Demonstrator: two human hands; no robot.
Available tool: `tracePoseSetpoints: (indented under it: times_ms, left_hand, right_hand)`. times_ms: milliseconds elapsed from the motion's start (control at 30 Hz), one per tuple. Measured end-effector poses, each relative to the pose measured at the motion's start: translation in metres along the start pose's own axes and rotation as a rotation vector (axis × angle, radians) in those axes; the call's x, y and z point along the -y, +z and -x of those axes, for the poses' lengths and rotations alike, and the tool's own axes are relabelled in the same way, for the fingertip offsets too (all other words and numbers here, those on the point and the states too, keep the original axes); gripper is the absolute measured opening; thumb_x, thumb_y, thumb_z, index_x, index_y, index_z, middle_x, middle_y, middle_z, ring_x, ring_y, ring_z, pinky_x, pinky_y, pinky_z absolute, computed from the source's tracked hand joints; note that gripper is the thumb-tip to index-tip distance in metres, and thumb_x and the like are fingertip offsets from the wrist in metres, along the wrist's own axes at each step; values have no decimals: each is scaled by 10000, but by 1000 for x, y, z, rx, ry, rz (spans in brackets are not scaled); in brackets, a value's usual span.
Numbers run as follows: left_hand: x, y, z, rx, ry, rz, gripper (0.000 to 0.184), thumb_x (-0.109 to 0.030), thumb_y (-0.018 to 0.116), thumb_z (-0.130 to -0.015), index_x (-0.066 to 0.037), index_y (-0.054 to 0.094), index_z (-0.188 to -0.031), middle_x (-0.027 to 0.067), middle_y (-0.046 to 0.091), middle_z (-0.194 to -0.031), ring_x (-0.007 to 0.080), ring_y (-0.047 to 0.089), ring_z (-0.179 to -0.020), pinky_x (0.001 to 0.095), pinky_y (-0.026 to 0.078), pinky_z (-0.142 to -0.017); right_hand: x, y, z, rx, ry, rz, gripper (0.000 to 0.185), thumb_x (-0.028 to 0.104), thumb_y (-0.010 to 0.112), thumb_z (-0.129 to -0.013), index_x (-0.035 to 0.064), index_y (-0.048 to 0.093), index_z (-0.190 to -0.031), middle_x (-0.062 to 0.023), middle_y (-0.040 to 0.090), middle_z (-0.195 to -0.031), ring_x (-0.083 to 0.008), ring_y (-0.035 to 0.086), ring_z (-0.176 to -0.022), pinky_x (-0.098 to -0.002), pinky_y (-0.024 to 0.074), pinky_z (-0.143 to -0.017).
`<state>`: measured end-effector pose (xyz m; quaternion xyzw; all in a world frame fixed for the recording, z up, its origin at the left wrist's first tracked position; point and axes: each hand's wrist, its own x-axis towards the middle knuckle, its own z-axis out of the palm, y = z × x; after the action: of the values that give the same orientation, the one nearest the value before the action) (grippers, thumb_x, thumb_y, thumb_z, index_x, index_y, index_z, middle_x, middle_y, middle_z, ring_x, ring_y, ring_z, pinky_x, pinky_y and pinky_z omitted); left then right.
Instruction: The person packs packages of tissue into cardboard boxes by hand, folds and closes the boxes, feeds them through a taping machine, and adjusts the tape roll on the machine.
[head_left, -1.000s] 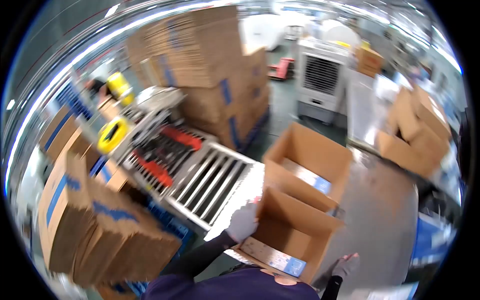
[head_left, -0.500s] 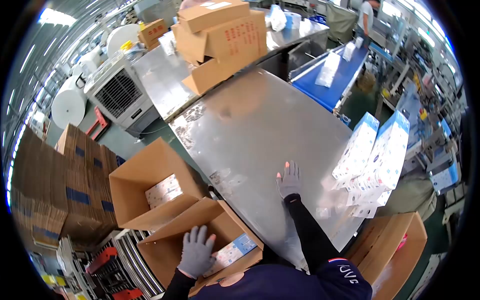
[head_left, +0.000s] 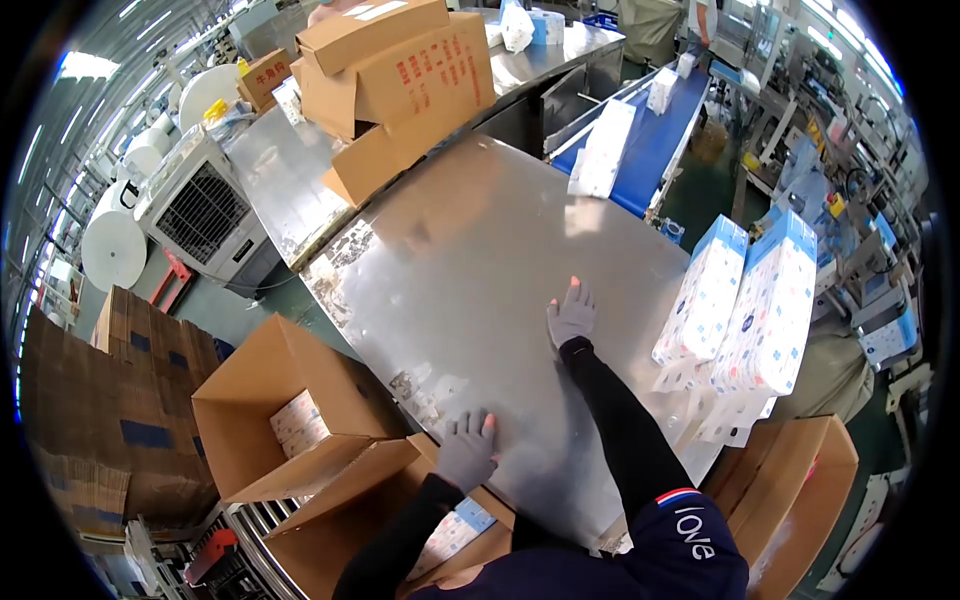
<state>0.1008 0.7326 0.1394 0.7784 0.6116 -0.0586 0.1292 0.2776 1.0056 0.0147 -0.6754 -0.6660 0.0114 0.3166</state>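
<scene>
My left hand [head_left: 467, 450], in a grey glove with bare fingertips, is at the near left edge of the metal table [head_left: 450, 270], above the inner edge of an open carton [head_left: 330, 545]. Its fingers are spread and it holds nothing. A white pack with a blue end [head_left: 455, 530] lies inside that carton. Over the table's middle is my right hand [head_left: 572, 315], gloved alike, fingers apart and nothing in it. To its right stand tall patterned packs with blue tops [head_left: 765, 310]. Whether either hand touches the metal cannot be made out.
A blue conveyor [head_left: 645, 165] carries white packs [head_left: 604, 150] to the table's far edge. Another open carton [head_left: 300, 370] stands left, near stacked flat cardboard [head_left: 130, 400]. A large carton [head_left: 420, 80] sits at the back. Another carton [head_left: 790, 490] stands low right. A person [head_left: 700, 20] is beyond the conveyor.
My left hand has risen out of the near carton to the table edge. My right hand has shifted slightly forward. A pack on the conveyor has come closer to the table. The view has shifted.
</scene>
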Motion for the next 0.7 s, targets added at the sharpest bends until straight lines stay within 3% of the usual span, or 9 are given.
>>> tracePoseSetpoints:
  times_ms: [133, 333, 467, 500, 533, 567, 600, 667, 700]
  left_hand:
    - [1, 47, -28, 112, -65, 2, 975, -497, 738, -743, 55, 333, -1437, 274, 289, -1515, 416, 290, -1403, 491, 308, -1104]
    - [5, 45, -28, 141, -15, -100, 1089, -556, 758, -687, 75, 311, -1454, 278, 243, -1544, 416, 263, -1424, 471, 307, -1110]
    - [4, 48, -31, 144, -24, -139, 1110, -587, 746, -677, 76, 311, -1453, 271, 249, -1544, 415, 266, -1422, 466, 308, -1109]
    - [3, 49, -31, 149, -21, -160, 1115, -594, 742, -675, 77, 309, -1453, 269, 250, -1544, 415, 268, -1421, 465, 310, -1107]
    - [2, 50, -31, 155, -15, -176, 1120, -601, 739, -674, 77, 308, -1454, 267, 252, -1544, 414, 269, -1421, 464, 311, -1106]
    - [-1, 46, -30, 151, -31, -192, 1124, -594, 749, -680, 56, 293, -1476, 238, 249, -1557, 390, 278, -1423, 451, 336, -1079]
    - [-1, 46, -30, 148, -35, -183, 1118, -592, 746, -682, 60, 295, -1471, 244, 247, -1555, 398, 274, -1422, 458, 333, -1084]
    - [-1, 49, -30, 143, -33, -160, 1106, -588, 740, -688, 69, 300, -1462, 256, 243, -1551, 414, 267, -1419, 474, 325, -1092]
    - [-2, 48, -30, 143, -45, -153, 1106, -583, 742, -690, 66, 294, -1466, 254, 240, -1552, 413, 263, -1422, 477, 324, -1091]
  right_hand:
    - [-26, -1, -77, -33, 194, 17, 717, 214, 582, -851, 20, 295, -1479, -224, 498, -1305, -384, 491, -1192, -443, 405, -1001]
    - [-35, -67, -233, -84, -474, 417, 645, 83, 502, -872, 95, 318, -1490, -115, 417, -1458, -325, 429, -1307, -447, 378, -1047]
    - [6, -26, -283, -15, -934, 677, 493, 228, 452, -943, 298, 441, -1430, 1, 442, -1466, -252, 326, -1419, -538, 294, -1104]
    - [31, -6, -280, 273, -935, 607, 376, 249, 459, -938, 253, 564, -1299, -15, 551, -1359, -259, 399, -1370, -541, 288, -1111]
    - [42, 31, -267, 126, -924, 359, 266, 249, 473, -926, 195, 665, -1103, -48, 672, -1139, -275, 553, -1206, -538, 330, -1078]
    - [66, 67, -261, 244, -709, 106, 238, 242, 493, -910, 144, 700, -976, -80, 702, -963, -271, 642, -1019, -520, 382, -1024]
    - [105, 60, -229, 63, -754, 491, 237, 201, 495, -899, 105, 712, -903, -110, 702, -890, -268, 663, -947, -471, 424, -973]
    - [163, -23, -177, 343, -821, 499, 571, 551, 635, -778, 63, 687, -1070, -134, 671, -1135, -298, 594, -1130, -482, 393, -1014]
    - [177, -39, -161, 448, -684, 332, 699, 584, 642, -739, 39, 620, -1176, -167, 626, -1204, -328, 568, -1165, -496, 391, -1012]
